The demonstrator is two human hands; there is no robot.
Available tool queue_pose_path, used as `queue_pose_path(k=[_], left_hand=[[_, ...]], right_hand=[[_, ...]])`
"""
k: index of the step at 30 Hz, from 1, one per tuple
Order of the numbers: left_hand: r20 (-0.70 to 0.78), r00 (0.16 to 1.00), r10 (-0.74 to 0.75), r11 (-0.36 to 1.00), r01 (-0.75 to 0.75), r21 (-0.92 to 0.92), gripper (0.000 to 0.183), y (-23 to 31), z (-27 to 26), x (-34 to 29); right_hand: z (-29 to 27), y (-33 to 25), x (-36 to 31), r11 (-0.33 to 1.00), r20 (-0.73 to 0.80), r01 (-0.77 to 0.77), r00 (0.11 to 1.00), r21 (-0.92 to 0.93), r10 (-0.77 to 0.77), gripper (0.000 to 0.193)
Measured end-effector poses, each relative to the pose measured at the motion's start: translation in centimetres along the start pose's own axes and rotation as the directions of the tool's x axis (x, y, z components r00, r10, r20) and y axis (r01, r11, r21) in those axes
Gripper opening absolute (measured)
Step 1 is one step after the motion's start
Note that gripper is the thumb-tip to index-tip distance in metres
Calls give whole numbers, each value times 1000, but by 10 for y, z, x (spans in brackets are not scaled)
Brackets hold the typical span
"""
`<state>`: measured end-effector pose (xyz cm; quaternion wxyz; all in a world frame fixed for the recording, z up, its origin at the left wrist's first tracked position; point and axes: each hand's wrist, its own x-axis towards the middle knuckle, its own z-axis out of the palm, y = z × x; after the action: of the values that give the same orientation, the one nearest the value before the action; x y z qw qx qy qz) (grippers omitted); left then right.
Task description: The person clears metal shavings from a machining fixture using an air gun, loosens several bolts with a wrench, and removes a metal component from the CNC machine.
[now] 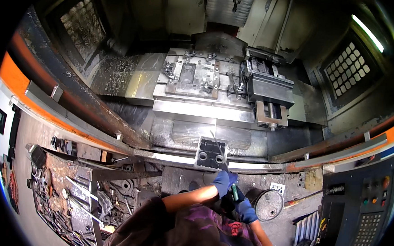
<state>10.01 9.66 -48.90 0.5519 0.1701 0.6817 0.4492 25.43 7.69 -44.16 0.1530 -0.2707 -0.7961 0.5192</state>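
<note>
A long thin tool with a green handle (234, 192), which looks like a file, points away from me and lies across a dark metal block (211, 161). The block has two round holes and a grooved upper part, and it sits on the machine's front sill. My right hand (246, 211), in a blue glove, is closed at the handle's near end. My left hand (223, 182), also gloved in blue, is closed around the tool ahead of the handle, close to the block's near edge. Its fingertips are partly hidden.
Beyond the sill, the milling machine's table (202, 110) carries a clamped plate (188, 73) and a vise (271, 89). At left stands a bench (83, 174) crowded with tools. A round drum (268, 205) and a control panel (358, 209) are at right.
</note>
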Motion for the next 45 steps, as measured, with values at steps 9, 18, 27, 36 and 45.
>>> queue_pose_path(k=[9, 18, 27, 36, 45], left_hand=[[-152, 948, 280, 958, -286, -19, 45, 61, -49, -23], [-400, 859, 318, 803, -469, -369, 44, 111, -202, -103], [-640, -427, 639, 332, -597, 730, 35, 265, -347, -242], [-488, -324, 811, 409, -284, 867, 23, 369, -456, -305], [-129, 204, 970, 220, -967, 131, 39, 374, -478, -314]], right_hand=[[-7, -33, 32, 959, -73, -260, 960, 113, 269, 53], [-34, -59, 46, 982, -203, -185, 964, -36, 174, 47], [-48, -59, 97, 955, -263, -282, 932, -96, 249, 44], [-53, -116, 209, 893, -215, -294, 949, -340, 230, 50], [-19, -181, 285, 867, -169, -478, 875, -144, 454, 40]])
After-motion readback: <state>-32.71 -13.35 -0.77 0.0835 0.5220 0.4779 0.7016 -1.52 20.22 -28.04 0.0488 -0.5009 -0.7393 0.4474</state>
